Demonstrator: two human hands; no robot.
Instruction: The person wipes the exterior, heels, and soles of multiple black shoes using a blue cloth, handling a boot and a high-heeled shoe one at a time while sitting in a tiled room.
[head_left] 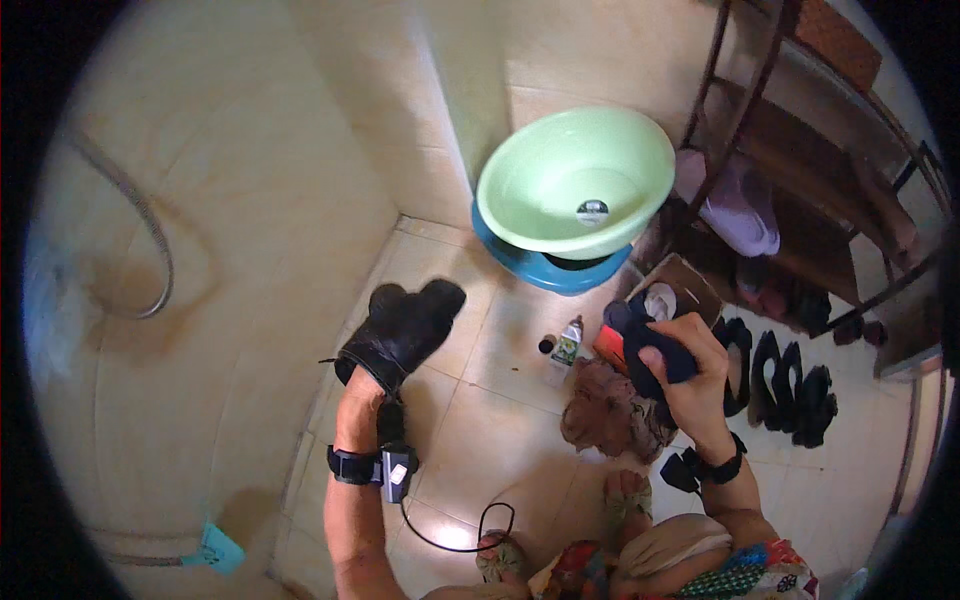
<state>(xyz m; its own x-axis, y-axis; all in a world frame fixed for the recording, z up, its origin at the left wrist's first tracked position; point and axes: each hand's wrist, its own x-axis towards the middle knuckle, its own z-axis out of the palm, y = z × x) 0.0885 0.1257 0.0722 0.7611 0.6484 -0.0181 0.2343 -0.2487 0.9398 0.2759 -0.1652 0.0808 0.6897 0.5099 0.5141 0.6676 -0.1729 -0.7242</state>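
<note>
Shoe (400,325) is best steadied on the left hand (364,386), whose hidden grip I cannot tell, while the right hand (696,372) firmly grips dark cloth (634,330).

Both forearms (352,525) are banded with black straps (350,466); on the left, a white-labelled grey box (392,490) is mounted, joined by a black cable (450,548). Multicoloured clothing (765,575) is worn.

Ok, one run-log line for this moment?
left hand: inside black shoe; right hand: gripping dark item; floor: bottle, brown cloth; corner: green basin
</note>
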